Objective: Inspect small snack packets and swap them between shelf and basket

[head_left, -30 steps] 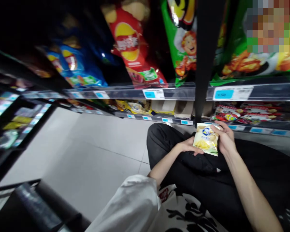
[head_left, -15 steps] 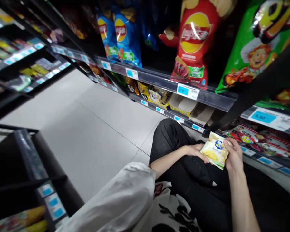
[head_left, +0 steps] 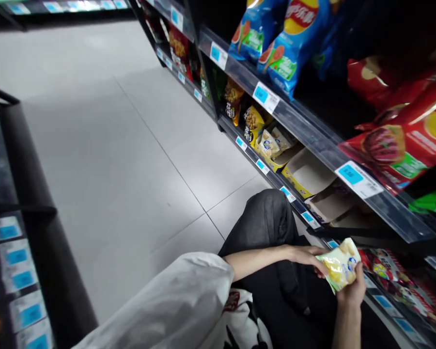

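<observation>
A small cream-and-yellow snack packet (head_left: 339, 266) with a blue logo is held between my two hands, above my dark trousers. My left hand (head_left: 308, 257) grips its left edge, fingers partly behind it. Closed round the right and lower side is my right hand (head_left: 352, 287), thumb along the edge. Similar small packets (head_left: 271, 143) stand in a yellow display box (head_left: 276, 162) on the low shelf ahead.
Blue chip bags (head_left: 290, 48) and a red chip bag (head_left: 410, 135) stand on the upper shelf (head_left: 308, 126) at the right. Beside the packet box is an open carton (head_left: 307, 172). Another shelf unit (head_left: 25, 194) stands at the left, across the tiled floor (head_left: 131, 160).
My view has swung left and down, so the shelves appear further right and more floor shows. The packet has turned and tilted in my hands; both hands still hold it.
</observation>
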`<state>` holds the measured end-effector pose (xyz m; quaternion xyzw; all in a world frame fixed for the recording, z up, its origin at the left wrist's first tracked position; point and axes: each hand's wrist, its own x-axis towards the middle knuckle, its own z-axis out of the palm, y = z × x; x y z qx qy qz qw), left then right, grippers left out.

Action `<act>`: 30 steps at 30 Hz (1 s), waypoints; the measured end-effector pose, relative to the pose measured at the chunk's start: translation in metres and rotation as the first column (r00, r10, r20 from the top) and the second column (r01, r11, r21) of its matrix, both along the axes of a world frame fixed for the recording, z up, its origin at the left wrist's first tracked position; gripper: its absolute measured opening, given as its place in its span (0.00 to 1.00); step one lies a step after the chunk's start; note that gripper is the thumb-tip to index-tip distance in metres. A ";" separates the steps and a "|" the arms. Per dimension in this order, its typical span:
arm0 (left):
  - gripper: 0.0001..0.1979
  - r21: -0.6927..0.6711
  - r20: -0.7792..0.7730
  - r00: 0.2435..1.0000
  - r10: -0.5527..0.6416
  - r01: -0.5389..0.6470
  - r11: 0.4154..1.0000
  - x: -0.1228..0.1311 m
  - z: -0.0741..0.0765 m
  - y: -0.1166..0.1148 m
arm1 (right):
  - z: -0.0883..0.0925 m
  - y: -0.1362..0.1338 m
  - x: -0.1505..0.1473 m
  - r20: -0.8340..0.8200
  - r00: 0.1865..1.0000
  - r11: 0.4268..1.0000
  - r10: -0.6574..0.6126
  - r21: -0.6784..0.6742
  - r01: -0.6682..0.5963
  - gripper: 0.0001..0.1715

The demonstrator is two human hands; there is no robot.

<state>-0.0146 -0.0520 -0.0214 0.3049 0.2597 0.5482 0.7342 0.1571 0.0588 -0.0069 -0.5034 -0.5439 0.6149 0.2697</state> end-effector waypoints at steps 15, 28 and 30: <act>0.26 0.349 -0.737 0.588 0.333 -0.090 0.933 0.003 0.009 -0.018 | -0.017 0.014 0.008 -0.067 0.987 0.961 -0.146 0.228 0.158 0.23; 0.30 0.120 -0.705 0.669 0.233 -0.212 0.970 -0.008 0.009 -0.017 | -0.018 -0.005 -0.006 -0.133 0.955 0.946 -0.264 0.157 0.283 0.26; 0.31 0.069 -0.697 0.682 0.224 -0.247 0.967 -0.012 0.014 -0.023 | -0.016 -0.005 -0.007 -0.151 0.966 0.971 -0.207 0.087 0.222 0.25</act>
